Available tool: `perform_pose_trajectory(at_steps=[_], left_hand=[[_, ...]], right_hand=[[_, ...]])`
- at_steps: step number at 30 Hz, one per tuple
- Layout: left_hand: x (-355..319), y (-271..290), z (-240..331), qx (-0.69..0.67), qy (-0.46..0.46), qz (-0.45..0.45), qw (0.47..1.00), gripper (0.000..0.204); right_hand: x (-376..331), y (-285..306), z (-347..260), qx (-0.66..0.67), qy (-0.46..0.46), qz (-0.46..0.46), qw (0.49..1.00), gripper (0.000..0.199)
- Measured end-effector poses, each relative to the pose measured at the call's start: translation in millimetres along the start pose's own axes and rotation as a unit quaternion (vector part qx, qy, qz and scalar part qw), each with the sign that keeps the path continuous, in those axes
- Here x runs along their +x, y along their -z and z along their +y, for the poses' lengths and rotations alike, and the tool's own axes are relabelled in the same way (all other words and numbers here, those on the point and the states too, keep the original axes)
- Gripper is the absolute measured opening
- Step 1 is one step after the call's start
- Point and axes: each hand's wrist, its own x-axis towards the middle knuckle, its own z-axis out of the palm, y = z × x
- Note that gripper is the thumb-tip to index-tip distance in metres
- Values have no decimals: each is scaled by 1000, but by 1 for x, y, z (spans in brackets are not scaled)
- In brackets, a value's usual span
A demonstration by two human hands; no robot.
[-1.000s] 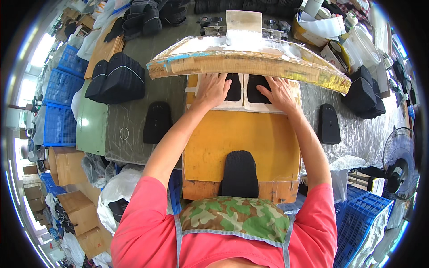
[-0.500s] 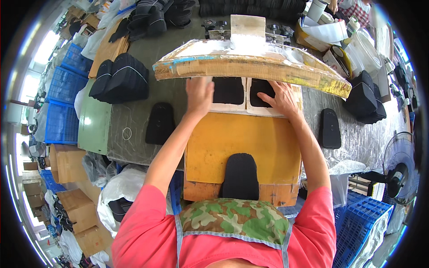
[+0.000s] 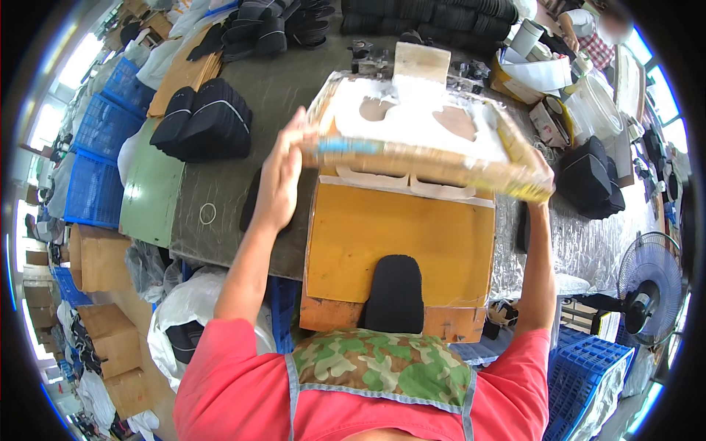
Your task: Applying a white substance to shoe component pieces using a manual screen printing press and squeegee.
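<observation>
A wooden-edged screen printing frame [image 3: 415, 156], hinged at the far side, is tilted down over the work board. White paste [image 3: 421, 121] covers much of its mesh, with two rounded openings showing. My left hand [image 3: 282, 173] grips its left end; my right hand [image 3: 543, 176] is at the right front corner, most of its fingers hidden behind the frame. Under the front edge, pale cut-out borders [image 3: 382, 178] show on the yellow board [image 3: 397, 239]. A black insole-shaped pad [image 3: 397, 294] lies at the board's near edge.
Banded stacks of black pads stand at left [image 3: 202, 121] and right [image 3: 594, 180]. Single pads lie partly hidden at left [image 3: 251, 206] and right [image 3: 523, 229]. A bucket of tools [image 3: 515, 70], a fan [image 3: 647, 287] and blue crates [image 3: 592, 375] are on the right. A co-worker [image 3: 588, 37] is at far right.
Both hands have left the black pads under the frame and moved to its two ends. The frame has swung lower and nearer, and now covers the pads.
</observation>
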Motion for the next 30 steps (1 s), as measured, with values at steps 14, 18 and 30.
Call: perform_pose_trajectory(at_steps=[14,18,30], left_hand=[[-80,-45,-66,-41,108,46,992,6],[-83,-40,-62,-57,130,49,989,9],[-79,-42,-68,-68,105,48,991,8]], right_hand=[[95,-160,-131,-271,212,-189,920,32],[32,-165,-137,-224,203,-217,928,12],[39,-221,-149,-177,278,-168,929,15]])
